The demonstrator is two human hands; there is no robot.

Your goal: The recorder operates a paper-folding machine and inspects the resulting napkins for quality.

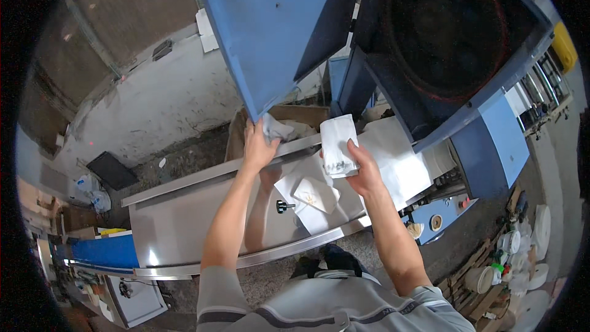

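two hands, one steel table, one black knob

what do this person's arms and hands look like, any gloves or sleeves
No gloves show on the left hand or right hand. The forearms are bare, without a visible watch. The sleeves are short and grey, and a dark band crosses the left one.

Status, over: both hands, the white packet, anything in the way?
Right hand gripping white packet over metal table. Left hand at pale crumpled piece, grip unclear. Lower corner of blue panel close by, possibly in the way.
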